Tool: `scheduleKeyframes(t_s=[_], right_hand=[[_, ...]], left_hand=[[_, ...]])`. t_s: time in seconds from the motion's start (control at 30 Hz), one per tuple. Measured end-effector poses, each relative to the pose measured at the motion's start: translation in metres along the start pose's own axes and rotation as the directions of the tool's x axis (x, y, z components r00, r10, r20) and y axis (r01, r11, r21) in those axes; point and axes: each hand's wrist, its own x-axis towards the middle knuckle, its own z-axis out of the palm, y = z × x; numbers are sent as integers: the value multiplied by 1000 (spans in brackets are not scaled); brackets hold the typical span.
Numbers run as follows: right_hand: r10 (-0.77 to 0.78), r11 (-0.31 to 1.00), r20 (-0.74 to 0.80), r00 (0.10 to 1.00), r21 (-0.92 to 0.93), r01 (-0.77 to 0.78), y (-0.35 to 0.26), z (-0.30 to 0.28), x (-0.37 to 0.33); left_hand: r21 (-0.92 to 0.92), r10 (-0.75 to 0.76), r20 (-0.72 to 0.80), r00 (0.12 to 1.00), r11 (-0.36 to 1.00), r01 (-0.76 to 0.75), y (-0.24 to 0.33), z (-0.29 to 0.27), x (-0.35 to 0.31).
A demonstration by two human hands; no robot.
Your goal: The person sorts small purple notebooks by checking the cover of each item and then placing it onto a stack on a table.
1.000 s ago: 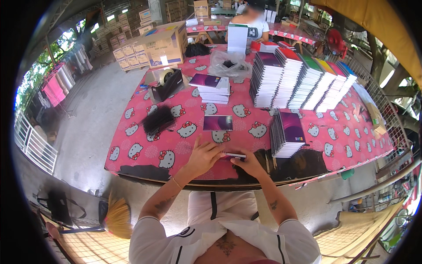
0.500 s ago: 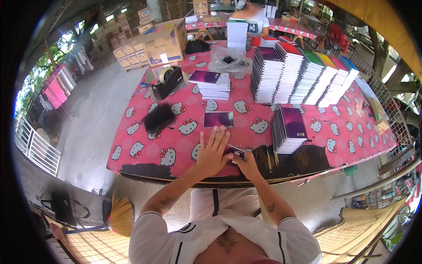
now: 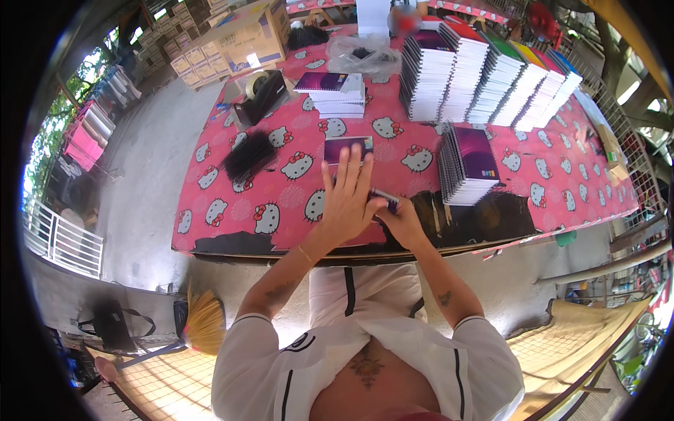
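Head view: left of the short stack (image 3: 469, 165), our right hand (image 3: 403, 222) keeps its grip clamped on a notebook (image 3: 385, 198); our left hand (image 3: 347, 202), fingers spread, is nearer the flat notebook (image 3: 333, 146), which lies crosswise.

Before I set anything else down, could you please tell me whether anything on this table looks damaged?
Yes, the pink table cover looks torn along the near edge: ragged gaps expose a dark surface, most widely to the right of the right hand.
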Motion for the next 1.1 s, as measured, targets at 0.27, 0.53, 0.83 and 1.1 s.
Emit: scheduleKeyframes(t_s=[0.27, 0.53, 0.83, 1.1], right_hand=[[-22, 1000, 28, 999, 5, 22, -6, -8, 4], [-89, 992, -3, 996, -94, 88, -16, 2, -1], [-117, 967, -26, 993, -233, 108, 2, -9, 6], [-22, 1000, 47, 999, -4, 22, -4, -11, 6]], left_hand=[[-29, 72, -21, 997, 997, -73, 7, -10, 14], [-71, 127, 94, 987, 990, -120, 10, -4, 6], [-146, 135, 72, 988, 982, -123, 17, 0, 2], [-205, 133, 80, 988, 972, -114, 23, 3, -6]])
